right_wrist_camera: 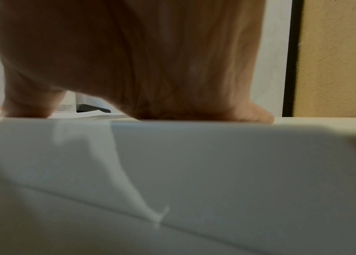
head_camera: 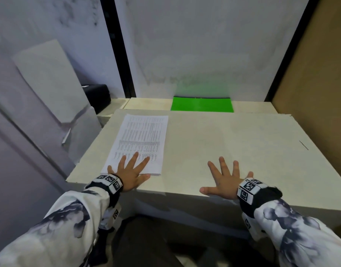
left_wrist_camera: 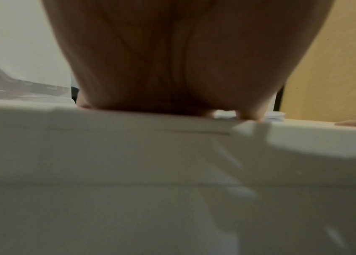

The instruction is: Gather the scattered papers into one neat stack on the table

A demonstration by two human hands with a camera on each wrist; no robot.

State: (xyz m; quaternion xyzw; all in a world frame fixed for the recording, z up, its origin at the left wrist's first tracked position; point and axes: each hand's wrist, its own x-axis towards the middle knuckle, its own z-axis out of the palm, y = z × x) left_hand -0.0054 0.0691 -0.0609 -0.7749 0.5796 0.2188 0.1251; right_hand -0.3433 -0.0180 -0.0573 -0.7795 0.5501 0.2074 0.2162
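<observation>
White printed papers (head_camera: 140, 143) in one squared stack, left part of cream table (head_camera: 233, 143), long side running away from near edge. Top sheet covered in rows of small print, not readable. Near right corner of stack shows some thickness.

Left hand (head_camera: 130, 175) flat, palm down, fingers (head_camera: 134, 158) spread wide over near end of stack; thumb off the paper, on bare tabletop just past near right corner. Nothing pinched or gripped.

Right hand (head_camera: 226, 182) flat, palm down, fingers spread, pressed on bare tabletop near front edge, well apart from stack. Holds nothing.

Left wrist view: palm (left_wrist_camera: 172, 57) seen from beneath, heel seated on table edge (left_wrist_camera: 129, 131); sliver of paper visible past it. Right wrist view: palm (right_wrist_camera: 139, 60) likewise down on the edge, thumb touching the surface, stack edge (right_wrist_camera: 89, 116) visible off to the left.

Green sheet (head_camera: 202, 105) flat at far side against white wall (head_camera: 204, 45). Black case (head_camera: 98, 96) beyond far left corner. Brown board (head_camera: 316, 83) standing along right side. Patterned sleeves, marker-printed wristbands (head_camera: 247, 188) on both wrists.
</observation>
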